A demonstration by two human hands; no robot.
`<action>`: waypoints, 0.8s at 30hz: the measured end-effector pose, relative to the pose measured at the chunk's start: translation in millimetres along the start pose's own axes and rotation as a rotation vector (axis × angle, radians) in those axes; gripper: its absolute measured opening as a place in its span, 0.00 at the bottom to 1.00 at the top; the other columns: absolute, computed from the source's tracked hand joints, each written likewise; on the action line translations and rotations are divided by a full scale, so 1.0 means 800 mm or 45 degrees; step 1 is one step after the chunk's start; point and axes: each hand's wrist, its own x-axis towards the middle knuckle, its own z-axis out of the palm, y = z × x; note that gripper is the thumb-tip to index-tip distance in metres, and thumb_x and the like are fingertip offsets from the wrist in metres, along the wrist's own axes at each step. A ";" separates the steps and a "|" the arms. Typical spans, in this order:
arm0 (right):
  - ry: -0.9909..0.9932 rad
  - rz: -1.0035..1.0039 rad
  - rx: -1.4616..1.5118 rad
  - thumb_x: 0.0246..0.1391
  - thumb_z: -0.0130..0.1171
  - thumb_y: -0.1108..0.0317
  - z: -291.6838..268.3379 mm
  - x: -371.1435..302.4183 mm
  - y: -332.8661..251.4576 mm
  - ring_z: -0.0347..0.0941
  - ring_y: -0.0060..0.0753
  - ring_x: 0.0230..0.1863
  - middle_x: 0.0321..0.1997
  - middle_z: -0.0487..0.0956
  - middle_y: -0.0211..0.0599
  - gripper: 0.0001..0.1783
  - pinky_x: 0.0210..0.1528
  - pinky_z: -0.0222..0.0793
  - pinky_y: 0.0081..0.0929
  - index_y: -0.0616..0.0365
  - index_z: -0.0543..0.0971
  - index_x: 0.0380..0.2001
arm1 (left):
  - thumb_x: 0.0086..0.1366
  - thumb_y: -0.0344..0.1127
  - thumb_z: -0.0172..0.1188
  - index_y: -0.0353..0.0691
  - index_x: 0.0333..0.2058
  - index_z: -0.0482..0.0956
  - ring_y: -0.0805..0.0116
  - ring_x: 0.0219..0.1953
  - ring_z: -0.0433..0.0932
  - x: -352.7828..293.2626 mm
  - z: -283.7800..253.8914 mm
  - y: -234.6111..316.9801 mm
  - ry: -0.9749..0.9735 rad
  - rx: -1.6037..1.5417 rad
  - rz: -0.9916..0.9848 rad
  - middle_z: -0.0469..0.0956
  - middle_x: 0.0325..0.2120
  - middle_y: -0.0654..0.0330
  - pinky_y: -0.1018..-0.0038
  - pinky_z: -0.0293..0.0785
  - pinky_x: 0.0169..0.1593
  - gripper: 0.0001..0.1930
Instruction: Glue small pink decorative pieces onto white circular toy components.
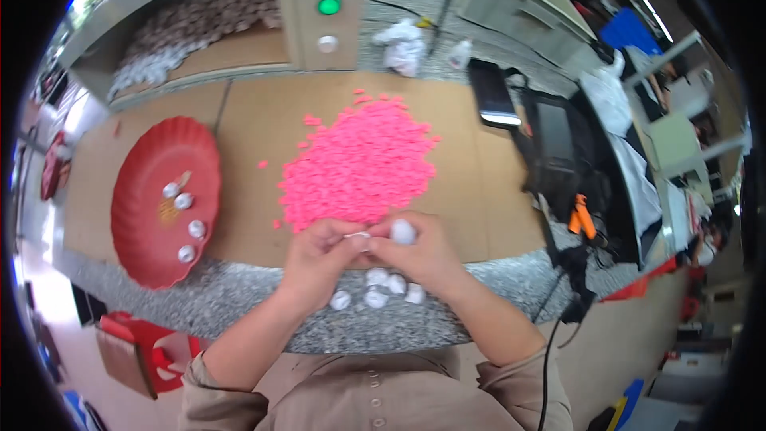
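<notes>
My left hand and my right hand meet at the near edge of a pile of small bright pink pieces. Between their fingertips they pinch a small white piece, blurred and partly covered. A white round piece is also tucked in my right hand, against the curled fingers. Just below my hands, several small white round pieces lie on the speckled grey stone edge. To the left, a red dish with a scalloped rim holds several similar white pieces and some small yellowish bits.
Brown cardboard covers the worktop. Behind stands an open bin of brownish and white pieces, beside a panel with a red, a green and a white button. A dark phone-like device, a black bag and an orange-handled tool lie right.
</notes>
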 end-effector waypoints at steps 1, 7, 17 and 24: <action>0.003 -0.018 0.105 0.42 0.59 0.73 0.001 -0.001 0.004 0.70 0.17 0.28 0.25 0.74 0.30 0.06 0.28 0.67 0.15 0.64 0.74 0.25 | 0.56 0.25 0.52 0.33 0.33 0.70 0.73 0.29 0.73 -0.003 -0.001 0.002 0.000 -0.013 -0.004 0.74 0.29 0.57 0.79 0.72 0.32 0.05; -0.040 -0.090 -0.050 0.41 0.58 0.75 0.001 0.006 0.018 0.68 0.15 0.26 0.25 0.74 0.29 0.05 0.27 0.65 0.14 0.62 0.74 0.25 | 0.56 0.26 0.52 0.34 0.32 0.71 0.75 0.29 0.73 -0.011 -0.007 0.005 -0.001 -0.054 0.002 0.75 0.28 0.58 0.81 0.71 0.32 0.04; 0.007 -0.112 0.072 0.41 0.58 0.74 0.007 0.000 0.013 0.66 0.13 0.18 0.20 0.75 0.31 0.05 0.17 0.58 0.09 0.60 0.75 0.25 | 0.56 0.27 0.52 0.34 0.32 0.71 0.77 0.28 0.72 -0.010 -0.008 0.000 -0.059 -0.059 0.037 0.74 0.27 0.60 0.82 0.71 0.32 0.05; 0.016 -0.051 0.253 0.42 0.59 0.66 -0.020 0.005 0.012 0.59 0.13 0.13 0.14 0.65 0.21 0.11 0.13 0.49 0.12 0.56 0.70 0.29 | 0.53 0.25 0.55 0.34 0.36 0.70 0.78 0.29 0.72 -0.048 -0.034 0.098 0.739 0.577 0.824 0.74 0.28 0.61 0.83 0.69 0.33 0.10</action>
